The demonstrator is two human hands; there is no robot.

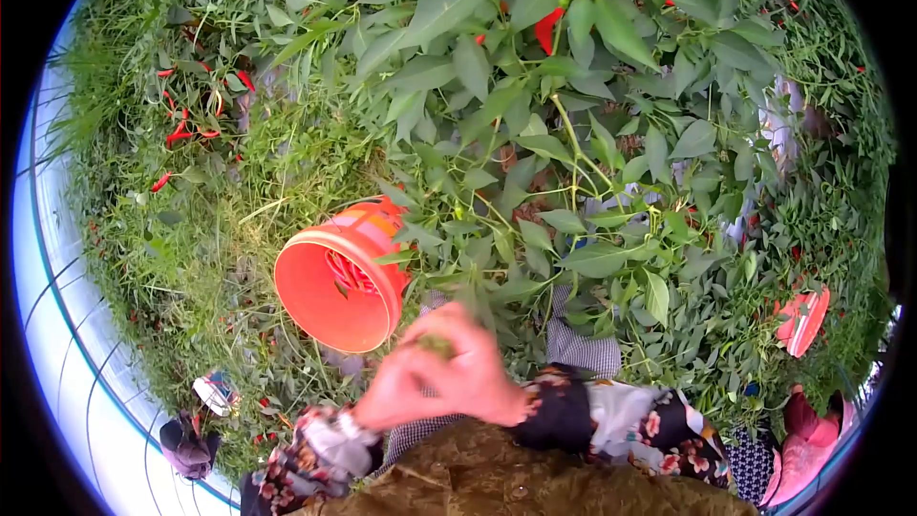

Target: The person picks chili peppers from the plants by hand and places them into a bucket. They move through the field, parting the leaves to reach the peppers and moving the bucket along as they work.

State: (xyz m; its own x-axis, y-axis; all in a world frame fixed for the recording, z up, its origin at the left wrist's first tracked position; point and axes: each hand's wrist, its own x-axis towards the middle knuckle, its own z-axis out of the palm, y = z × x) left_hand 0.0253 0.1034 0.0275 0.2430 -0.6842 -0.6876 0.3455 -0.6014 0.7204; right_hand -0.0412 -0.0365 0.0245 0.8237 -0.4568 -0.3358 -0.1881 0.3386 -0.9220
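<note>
Dense foliage [564,148] fills most of the frame, bounded at the left edge by a pale sheet [72,354] crossed with dark lines. At lower centre, a small green piece [437,346] (blurred, identity not determinable) sits where the two hands meet. Right hand [468,363]: fingers curled in around the piece; motion blur conceals which fingertips bear on it. Left hand [390,394]: set against the right from the lower left, fingers bent inward; whether they pinch anything cannot be told. Both hands are joined in front of the torso, presumably so that one steadies while the other works. Just beyond them, left of centre, an orange bucket [315,301] stands among the plants with red peppers [351,270] inside; its mouth is turned towards the lower left, a position that probably keeps it within easy reach. Above, at upper centre, a red pepper [547,31] hangs among the leaves. Further out, at the right edge, are a second bucket [804,320] and, below it, a person in pink [807,459].
</note>
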